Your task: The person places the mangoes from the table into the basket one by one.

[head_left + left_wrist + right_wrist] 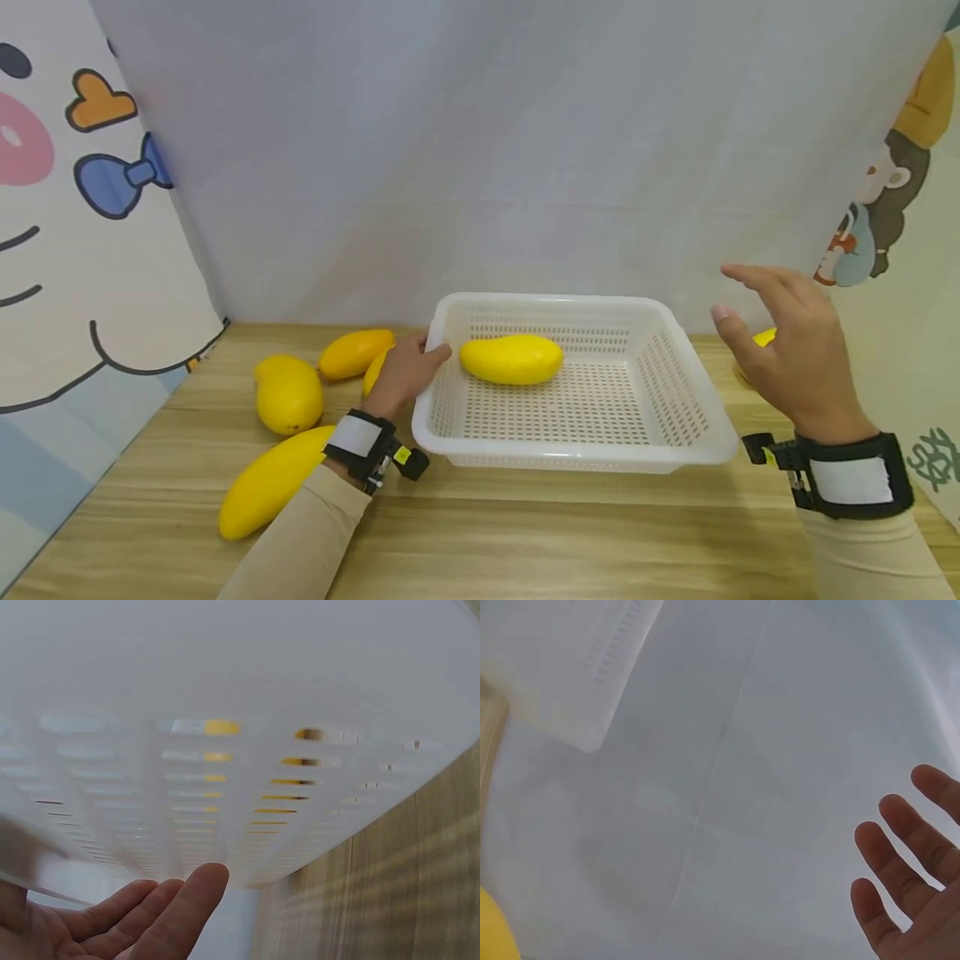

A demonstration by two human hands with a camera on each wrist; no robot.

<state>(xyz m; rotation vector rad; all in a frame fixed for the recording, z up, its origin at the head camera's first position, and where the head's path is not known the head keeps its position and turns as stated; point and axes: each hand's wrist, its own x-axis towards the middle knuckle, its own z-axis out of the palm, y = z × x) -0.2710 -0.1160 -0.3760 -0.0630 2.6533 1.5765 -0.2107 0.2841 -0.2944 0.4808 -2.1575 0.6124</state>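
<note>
A white plastic basket [577,454] with slotted walls stands on the wooden table, one yellow mango [512,360] lying inside near its back left. At the basket's left rim, my left hand [405,377] grips the edge, thumb over the rim; its fingers [187,907] lie along the outside of the slotted wall in the left wrist view. My right hand [798,350] is raised to the right of the basket, apart from it, fingers spread and holding nothing. Behind that hand, another yellow fruit [765,337] is mostly hidden.
Left of the basket lie a rounded mango [289,395], a long mango [273,483] partly under the left forearm, an orange-yellow mango [356,353], and another mango [372,371] partly behind the left hand. A pale cloth [510,167] hangs behind the table [525,542].
</note>
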